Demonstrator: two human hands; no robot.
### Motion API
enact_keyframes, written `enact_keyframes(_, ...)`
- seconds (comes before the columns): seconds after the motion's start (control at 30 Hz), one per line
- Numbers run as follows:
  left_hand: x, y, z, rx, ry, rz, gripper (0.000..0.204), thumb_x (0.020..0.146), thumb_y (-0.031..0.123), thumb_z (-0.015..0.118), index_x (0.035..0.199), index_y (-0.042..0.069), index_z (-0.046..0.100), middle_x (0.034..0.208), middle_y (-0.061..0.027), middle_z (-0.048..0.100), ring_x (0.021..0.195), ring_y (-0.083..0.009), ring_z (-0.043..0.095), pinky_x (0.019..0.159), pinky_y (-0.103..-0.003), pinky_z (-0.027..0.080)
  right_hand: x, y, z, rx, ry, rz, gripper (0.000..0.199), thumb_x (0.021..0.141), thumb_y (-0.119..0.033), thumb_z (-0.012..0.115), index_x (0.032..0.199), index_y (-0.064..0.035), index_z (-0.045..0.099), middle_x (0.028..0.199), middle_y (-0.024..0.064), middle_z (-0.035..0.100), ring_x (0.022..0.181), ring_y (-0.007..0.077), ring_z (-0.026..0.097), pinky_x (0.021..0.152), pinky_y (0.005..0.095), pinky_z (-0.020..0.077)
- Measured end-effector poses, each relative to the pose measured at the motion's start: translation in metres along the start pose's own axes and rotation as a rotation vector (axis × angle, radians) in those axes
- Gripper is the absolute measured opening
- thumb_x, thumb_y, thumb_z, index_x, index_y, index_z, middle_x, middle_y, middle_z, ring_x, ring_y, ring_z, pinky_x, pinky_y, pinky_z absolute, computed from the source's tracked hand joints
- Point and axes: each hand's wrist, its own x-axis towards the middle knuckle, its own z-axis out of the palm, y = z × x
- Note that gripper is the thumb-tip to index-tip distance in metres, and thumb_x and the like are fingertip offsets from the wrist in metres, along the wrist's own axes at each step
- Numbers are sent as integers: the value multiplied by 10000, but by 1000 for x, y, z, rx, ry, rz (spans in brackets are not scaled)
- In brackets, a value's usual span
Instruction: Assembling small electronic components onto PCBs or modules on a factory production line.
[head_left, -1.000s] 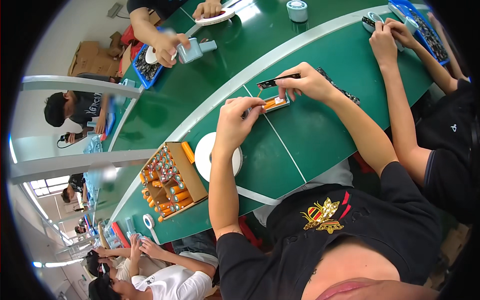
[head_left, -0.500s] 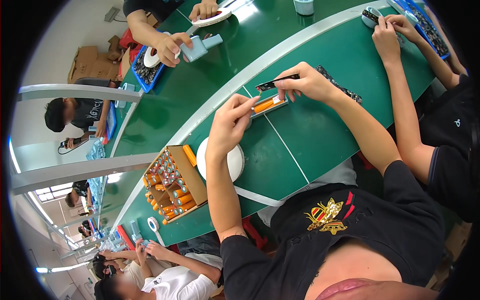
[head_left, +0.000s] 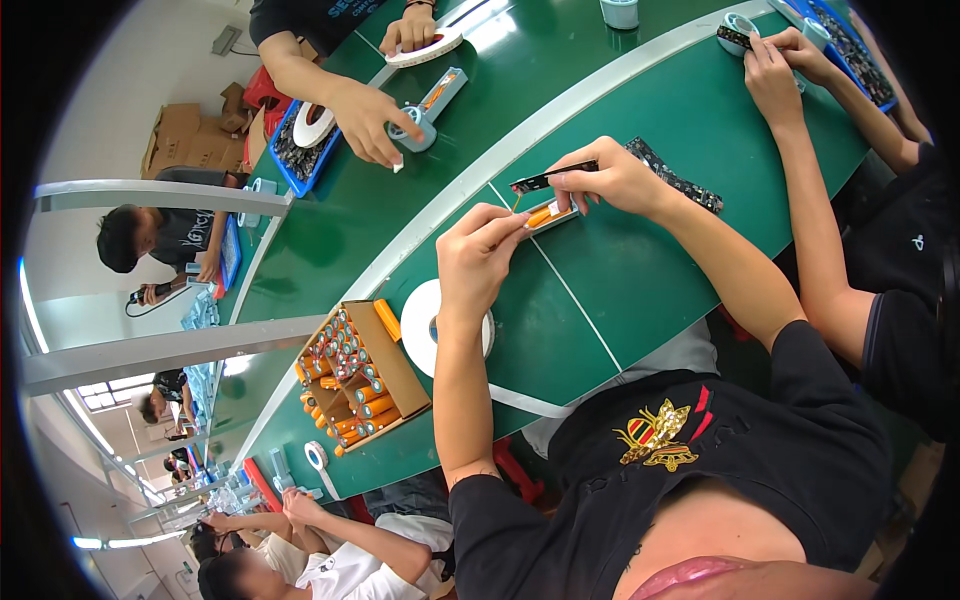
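Lying in its pale housing (head_left: pixel 569 214) on the green table (head_left: pixel 620 270), the orange cell (head_left: pixel 541 216) showed in part: the left hand (head_left: pixel 472 258) seemed to pinch the housing's end, its grip partly hidden, while the right hand (head_left: pixel 615 182) pinched the black strip (head_left: pixel 546 178) just above. Keeping the thin wire (head_left: pixel 517 202) slack looked wise. Half a second earlier, the left fingertips were higher, by the strip's end.

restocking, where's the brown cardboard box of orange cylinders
The box is left of centre in the head view, on the green table, left of the round white roll.
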Motion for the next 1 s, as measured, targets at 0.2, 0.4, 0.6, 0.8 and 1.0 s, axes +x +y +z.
enact_keyframes(0.2, 1, 6, 5, 36, 81, -81, 79, 779, 5, 787, 846, 18, 747, 776, -46, 666, 609, -144, 598, 557, -263, 484, -1, 4, 2, -4, -1, -67, 262, 940, -128, 609, 1040, 91, 713, 769, 111, 714, 611, 140, 613, 571, 261, 496)
enact_keyframes(0.4, -2, 9, 14, 114, 161, -94, 64, 800, -2, 759, 833, 19, 708, 758, -70, 611, 607, -202, 623, 563, -300, 498, -2, 6, 7, 22, 24, -97, 239, 920, -113, 634, 1021, 82, 730, 746, 98, 713, 595, 124, 611, 567, 254, 505)
enact_keyframes(0.6, -4, 4, 21, 259, 265, -25, 54, 832, 35, 756, 868, 28, 716, 781, -70, 616, 614, -219, 632, 568, -314, 518, -3, 6, 8, -164, 58, -181, 210, 913, -99, 655, 1022, 64, 732, 745, 102, 725, 601, 133, 643, 574, 265, 524)
enact_keyframes(0.8, -2, 5, 20, 291, 236, -27, 48, 856, 60, 742, 893, 30, 737, 791, -71, 632, 610, -219, 633, 561, -318, 515, -5, 14, 12, -383, 86, -421, 170, 905, -12, 651, 1047, 55, 716, 777, 118, 707, 612, 166, 655, 575, 282, 524)
enact_keyframes(1.0, 0, 7, 17, 204, 205, -141, 60, 854, 81, 745, 854, 21, 753, 772, -75, 649, 603, -222, 631, 565, -324, 499, -6, 14, 16, -504, 77, -548, 206, 862, -12, 698, 1063, 29, 719, 773, 128, 689, 626, 220, 658, 584, 320, 512)
